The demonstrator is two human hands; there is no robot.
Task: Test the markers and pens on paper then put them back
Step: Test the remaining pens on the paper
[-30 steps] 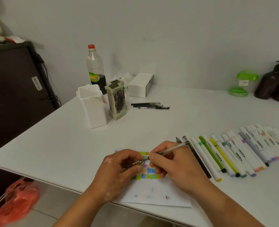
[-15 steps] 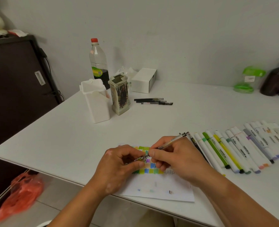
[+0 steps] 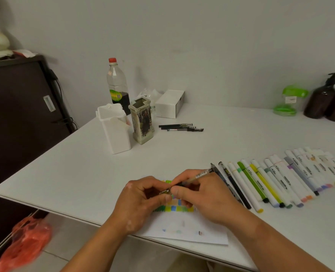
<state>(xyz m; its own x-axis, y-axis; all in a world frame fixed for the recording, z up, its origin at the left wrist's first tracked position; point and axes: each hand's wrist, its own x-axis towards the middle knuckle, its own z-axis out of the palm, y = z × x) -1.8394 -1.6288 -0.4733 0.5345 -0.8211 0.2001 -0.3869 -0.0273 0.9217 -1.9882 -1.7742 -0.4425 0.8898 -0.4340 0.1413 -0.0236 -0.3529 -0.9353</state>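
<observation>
Left hand (image 3: 143,199) pinches small dark cap (image 3: 163,192); right hand (image 3: 204,195) grips slim clear-barrelled pen (image 3: 196,176). Risk: cap and tip misalign, inking fingers (image 3: 167,197).

Single head-worn wide-angle view, facing forward and down over the tabletop (image 3: 231,146); left hand (image 3: 141,201) and right hand (image 3: 207,197) close, lower centre; wall (image 3: 202,46) above.

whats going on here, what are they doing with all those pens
A person is working at a white table, both hands over a paper covered in colour swatches. The right hand grips a clear pen and the left hand pinches its dark end, perhaps the cap; whether it is going on or coming off cannot be told. A row of markers lies to the right, and three black pens lie further back.
</observation>
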